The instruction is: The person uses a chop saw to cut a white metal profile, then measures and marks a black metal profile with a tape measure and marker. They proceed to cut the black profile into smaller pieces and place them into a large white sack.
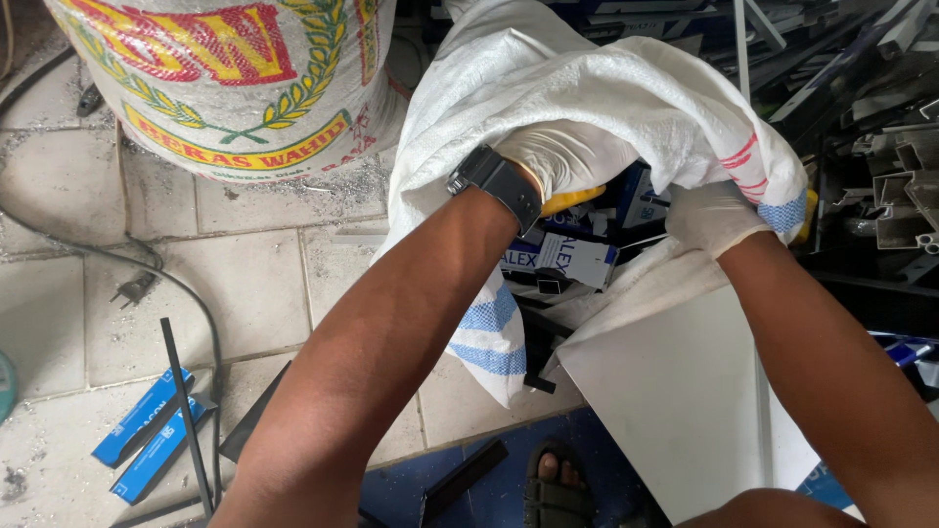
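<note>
The left hand (567,156), in a thin white glove with a yellow cuff edge, is closed around a bunched fold of the white woven plastic sack (548,88), gripping the near lip of its mouth. A dark square-faced wristwatch (496,183) sits on that wrist. The right hand (712,217), gloved the same way, is closed on the opposite lip of the sack, where red and blue stripes run across the crinkled weave. Between the two hands the sack's mouth gapes, showing dark straight metal offcuts and blue-and-white wrapped profile pieces (562,259) inside. The sack stands on the floor, its striped lower fold hanging toward the near edge of the pale tiles.

Just beside the right forearm a smooth flat white sheet (675,391) leans against the sack. Behind the sack lie grey aluminium channel sections (900,186), angular and hollow. At the far left of the floor stands a full round printed woven sack (225,78). On the dusty grey floor tiles (245,284) lie a thin black bar (186,411) and blue wrapped strips (147,435). A sandalled foot (553,484) shows at the near edge.
</note>
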